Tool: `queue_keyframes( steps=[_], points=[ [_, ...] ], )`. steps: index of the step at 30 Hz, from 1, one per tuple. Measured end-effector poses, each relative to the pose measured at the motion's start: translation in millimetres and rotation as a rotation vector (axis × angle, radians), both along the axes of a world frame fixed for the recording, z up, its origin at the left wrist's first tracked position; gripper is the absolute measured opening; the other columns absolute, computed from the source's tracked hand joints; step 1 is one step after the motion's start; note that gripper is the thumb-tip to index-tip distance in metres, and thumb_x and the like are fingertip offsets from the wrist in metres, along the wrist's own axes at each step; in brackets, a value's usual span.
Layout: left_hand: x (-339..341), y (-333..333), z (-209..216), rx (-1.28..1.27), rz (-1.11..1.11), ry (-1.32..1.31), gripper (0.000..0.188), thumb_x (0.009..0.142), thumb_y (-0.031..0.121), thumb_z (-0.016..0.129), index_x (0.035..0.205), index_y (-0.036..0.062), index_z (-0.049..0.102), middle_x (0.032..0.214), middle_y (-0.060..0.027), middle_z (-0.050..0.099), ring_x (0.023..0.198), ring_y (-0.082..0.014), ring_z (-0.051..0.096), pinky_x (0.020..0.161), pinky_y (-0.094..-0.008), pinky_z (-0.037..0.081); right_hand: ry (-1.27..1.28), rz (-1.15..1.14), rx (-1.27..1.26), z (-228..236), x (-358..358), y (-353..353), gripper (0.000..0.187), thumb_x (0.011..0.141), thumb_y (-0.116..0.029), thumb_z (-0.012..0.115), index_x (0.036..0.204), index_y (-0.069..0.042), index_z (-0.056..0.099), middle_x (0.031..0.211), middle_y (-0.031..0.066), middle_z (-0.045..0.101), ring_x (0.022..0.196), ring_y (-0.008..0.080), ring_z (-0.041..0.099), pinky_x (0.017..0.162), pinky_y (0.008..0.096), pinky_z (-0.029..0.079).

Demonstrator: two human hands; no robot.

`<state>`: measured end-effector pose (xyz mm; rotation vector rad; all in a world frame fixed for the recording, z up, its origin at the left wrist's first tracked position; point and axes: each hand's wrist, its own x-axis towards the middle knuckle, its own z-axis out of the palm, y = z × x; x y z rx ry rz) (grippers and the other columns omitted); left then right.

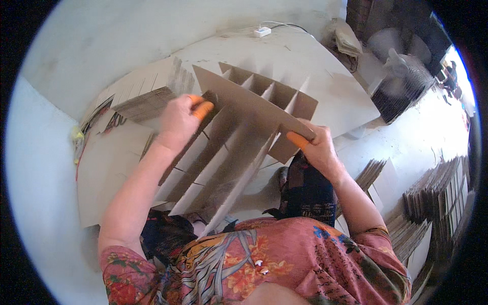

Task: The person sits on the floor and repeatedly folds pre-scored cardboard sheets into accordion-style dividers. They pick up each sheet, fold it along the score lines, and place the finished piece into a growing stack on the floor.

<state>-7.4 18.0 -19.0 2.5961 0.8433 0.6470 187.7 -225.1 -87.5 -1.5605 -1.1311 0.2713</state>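
A brown cardboard divider (244,122) of crossed, slotted strips stands tilted in front of me. One long strip runs across it from upper left to lower right, and several others cross it. My right hand (317,147) grips the long strip's right end, an orange finger cover on its thumb. At the left, my left hand (183,119) is closed at the upper edge of a crossing strip, with orange covers on its fingers. Its fingertips are slightly blurred and partly hide what they pinch. The divider's lower ends reach down toward my lap.
Behind my left hand a stack of flat cardboard pieces (147,91) lies on the pale table (335,91). A white power socket (262,32) sits at the back. To the right are a fan (401,76) and bundles of cardboard strips (437,193) on the floor.
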Motion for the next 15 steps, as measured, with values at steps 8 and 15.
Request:
queue_keyframes(
  steps=[8, 15],
  points=[
    [-13, 49, -13, -0.149, -0.059, 0.290, 0.025, 0.080, 0.016, 0.068, 0.095, -0.0043, 0.067, 0.085, -0.0254, 0.065, 0.080, -0.0341, 0.066, 0.074, -0.0415, 0.049, -0.506, 0.135, -0.185, 36, -1, -2, 0.050, 0.087, -0.004, 0.063, 0.135, -0.010, 0.049, 0.098, 0.0235, 0.066, 0.082, 0.0379, 0.066, 0.071, 0.0371, 0.053],
    [-16, 37, -25, -0.356, -0.156, 0.266, 0.022, 0.084, 0.016, 0.065, 0.083, -0.0053, 0.065, 0.063, -0.0100, 0.057, 0.062, -0.0106, 0.050, 0.057, -0.0324, 0.043, -0.513, 0.165, -0.265, 52, -1, 8, 0.047, 0.088, -0.003, 0.059, 0.134, -0.009, 0.050, 0.095, 0.0238, 0.066, 0.083, 0.0404, 0.065, 0.070, 0.0373, 0.053]
  ],
)
